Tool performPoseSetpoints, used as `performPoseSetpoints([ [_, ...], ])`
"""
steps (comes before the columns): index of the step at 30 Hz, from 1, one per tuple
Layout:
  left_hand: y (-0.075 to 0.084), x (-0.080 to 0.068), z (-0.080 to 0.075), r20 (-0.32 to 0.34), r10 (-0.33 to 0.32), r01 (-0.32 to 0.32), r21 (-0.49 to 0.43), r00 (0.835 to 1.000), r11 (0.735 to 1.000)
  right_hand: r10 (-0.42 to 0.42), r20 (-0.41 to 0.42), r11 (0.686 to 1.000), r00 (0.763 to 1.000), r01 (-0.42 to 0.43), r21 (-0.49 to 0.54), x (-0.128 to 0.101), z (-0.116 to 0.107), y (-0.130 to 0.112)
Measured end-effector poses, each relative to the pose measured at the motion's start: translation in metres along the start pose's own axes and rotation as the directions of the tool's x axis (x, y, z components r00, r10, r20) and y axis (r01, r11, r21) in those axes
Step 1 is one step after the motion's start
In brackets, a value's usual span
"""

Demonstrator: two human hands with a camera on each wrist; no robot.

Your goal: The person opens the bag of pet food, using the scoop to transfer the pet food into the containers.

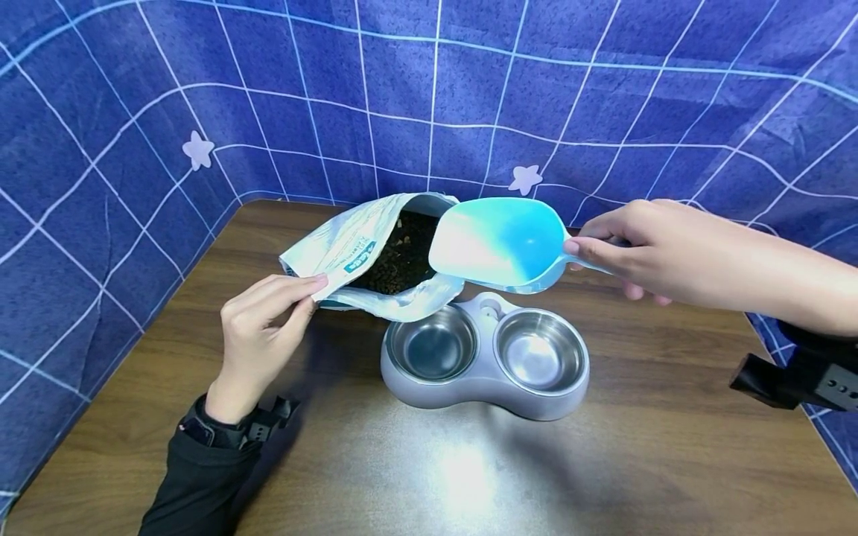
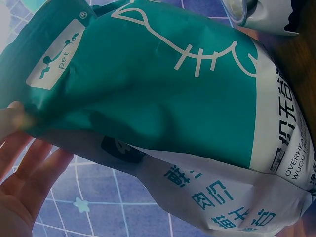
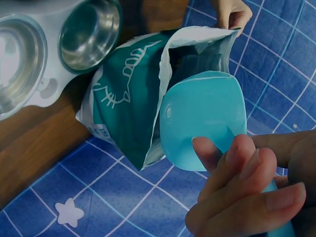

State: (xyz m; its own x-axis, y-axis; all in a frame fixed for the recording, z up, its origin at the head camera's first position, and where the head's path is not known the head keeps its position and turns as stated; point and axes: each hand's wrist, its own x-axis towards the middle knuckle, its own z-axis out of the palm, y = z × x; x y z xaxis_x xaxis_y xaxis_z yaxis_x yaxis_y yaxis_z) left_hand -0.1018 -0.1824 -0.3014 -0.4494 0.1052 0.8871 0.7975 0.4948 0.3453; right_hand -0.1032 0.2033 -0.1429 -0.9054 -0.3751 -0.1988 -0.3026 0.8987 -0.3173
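Two hands at work: one on a bag, one on a scoop.
Head view, left hand (image 1: 258, 339): fingers and thumb pinch the upper lip of the pet food bag (image 1: 355, 249), holding its mouth open; dark kibble (image 1: 402, 257) shows inside.
Head view, right hand (image 1: 660, 249): fingers curled round the handle of the blue scoop (image 1: 499, 242), which hangs empty just at the bag's mouth, above the double feeder (image 1: 485, 357).
Head view, bowls: left bowl (image 1: 432, 346) and right bowl (image 1: 539, 357) both look empty, on the wooden table (image 1: 402, 476).
Left wrist view: teal and white bag side (image 2: 163, 94) fills the picture; fingers (image 2: 29, 158) lie along its edge.
Right wrist view: scoop (image 3: 205, 123) faces the open bag (image 3: 131, 94); fingertips (image 3: 234, 15) hold the far lip.
Risk: the bag lies tilted with its lower lip drooping onto the feeder's rim, so if the pinch slips, the mouth could collapse on the scoop.
Risk: a hard push with the scoop could slide the limp bag or spill kibble onto the table.
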Motion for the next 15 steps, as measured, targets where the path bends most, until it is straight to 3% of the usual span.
performPoseSetpoints([
  [8,0.001,-0.001,-0.001,-0.001,0.001,-0.001,-0.013,1.0,1.0,-0.081,-0.015,0.996,0.997,0.08,-0.034,0.009,0.004,-0.022],
  [15,0.002,-0.001,-0.001,0.007,0.0,0.0,-0.013,1.0,1.0,-0.09,-0.016,0.992,0.996,0.088,-0.089,0.012,0.003,-0.034],
])
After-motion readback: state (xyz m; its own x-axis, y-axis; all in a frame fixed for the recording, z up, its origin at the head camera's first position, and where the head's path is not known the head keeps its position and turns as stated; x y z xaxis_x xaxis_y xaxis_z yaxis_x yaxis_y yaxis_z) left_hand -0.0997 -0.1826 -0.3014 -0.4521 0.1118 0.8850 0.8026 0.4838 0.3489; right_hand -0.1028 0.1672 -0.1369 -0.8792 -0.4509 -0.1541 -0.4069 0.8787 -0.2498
